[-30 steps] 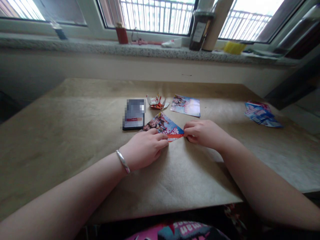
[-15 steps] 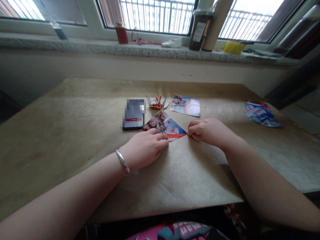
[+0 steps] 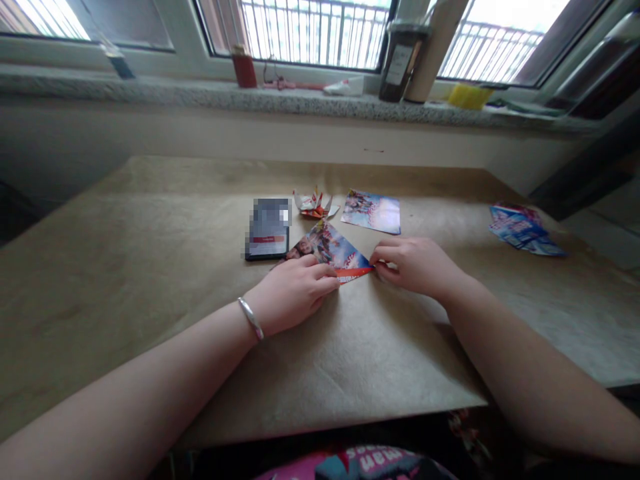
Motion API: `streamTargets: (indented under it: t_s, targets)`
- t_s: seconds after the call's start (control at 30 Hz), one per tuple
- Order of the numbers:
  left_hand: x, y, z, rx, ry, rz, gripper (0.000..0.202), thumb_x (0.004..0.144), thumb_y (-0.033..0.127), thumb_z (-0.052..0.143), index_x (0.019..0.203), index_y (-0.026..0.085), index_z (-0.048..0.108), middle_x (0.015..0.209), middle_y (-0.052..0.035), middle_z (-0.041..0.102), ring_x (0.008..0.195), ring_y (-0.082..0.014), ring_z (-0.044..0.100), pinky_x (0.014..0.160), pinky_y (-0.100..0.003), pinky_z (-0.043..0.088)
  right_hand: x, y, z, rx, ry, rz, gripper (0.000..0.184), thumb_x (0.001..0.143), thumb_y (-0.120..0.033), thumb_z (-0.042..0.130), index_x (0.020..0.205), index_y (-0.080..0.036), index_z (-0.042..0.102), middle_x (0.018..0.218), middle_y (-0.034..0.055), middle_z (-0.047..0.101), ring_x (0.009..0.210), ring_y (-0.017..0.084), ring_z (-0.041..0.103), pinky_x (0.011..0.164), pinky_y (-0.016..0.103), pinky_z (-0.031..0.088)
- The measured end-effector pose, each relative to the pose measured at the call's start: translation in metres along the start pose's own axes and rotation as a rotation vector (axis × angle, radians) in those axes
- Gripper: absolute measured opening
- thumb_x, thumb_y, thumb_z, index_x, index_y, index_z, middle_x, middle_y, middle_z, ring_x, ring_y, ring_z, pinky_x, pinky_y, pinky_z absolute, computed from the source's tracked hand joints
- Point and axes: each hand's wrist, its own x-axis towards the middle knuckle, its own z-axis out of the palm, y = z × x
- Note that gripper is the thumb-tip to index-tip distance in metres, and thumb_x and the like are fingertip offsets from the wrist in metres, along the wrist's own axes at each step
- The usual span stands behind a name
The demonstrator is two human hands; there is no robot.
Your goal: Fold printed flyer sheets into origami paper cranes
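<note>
An apartment home, going by the balcony railing (image 3: 315, 33) outside and the granite windowsill (image 3: 200, 97) with a labelled jar (image 3: 400, 67).

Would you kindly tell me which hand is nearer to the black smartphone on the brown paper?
The left hand is nearer, just below and right of the black smartphone, not touching it. The right hand lies farther right, at the tip of the folded printed-paper triangle.
</note>
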Motion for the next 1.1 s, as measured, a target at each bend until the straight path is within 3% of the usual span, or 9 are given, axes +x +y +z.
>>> streamTargets:
  t_s: [0.23,0.5,0.83,1.1]
  targets:
    - [0.003,-0.003,0.013,-0.091,0.057,0.01,0.036,0.089,0.014,0.044,0.122,0.021,0.055,0.127,-0.0036,0.058,0.109,-0.0209,0.05,0.093,-0.039,0.046,0.007,-0.014,0.01,0.183,0.026,-0.228,0.019,0.085,-0.02,0.05,0.089,-0.022,0.069,0.09,0.0035,0.067,0.083,0.016,0.058,0.071,0.026,0.042]
    - [0.006,-0.004,0.012,-0.103,0.042,0.027,0.036,0.089,0.011,0.044,0.121,0.02,0.056,0.126,-0.0047,0.059,0.111,-0.0194,0.051,0.094,-0.038,0.046,0.009,-0.017,0.013,0.22,0.037,-0.243,0.021,0.085,-0.017,0.049,0.088,-0.022,0.069,0.089,0.0039,0.067,0.081,0.014,0.058,0.07,0.025,0.042]
    - [0.012,0.006,0.006,0.022,0.021,0.041,0.02,0.089,0.015,0.046,0.105,0.015,0.059,0.11,-0.0087,0.063,0.1,-0.0206,0.056,0.083,-0.036,0.047,0.01,-0.033,0.007,0.068,0.018,-0.186,0.017,0.081,-0.016,0.05,0.077,-0.02,0.066,0.086,0.0044,0.065,0.075,0.014,0.055,0.063,0.025,0.035]
    - [0.014,0.011,-0.003,0.126,0.0,0.032,0.014,0.09,0.018,0.048,0.097,0.016,0.06,0.099,-0.006,0.064,0.088,-0.0205,0.057,0.073,-0.033,0.044,0.01,-0.042,-0.001,-0.029,-0.019,-0.129,0.015,0.082,-0.018,0.051,0.078,-0.021,0.065,0.085,0.0029,0.065,0.075,0.015,0.056,0.059,0.026,0.033]
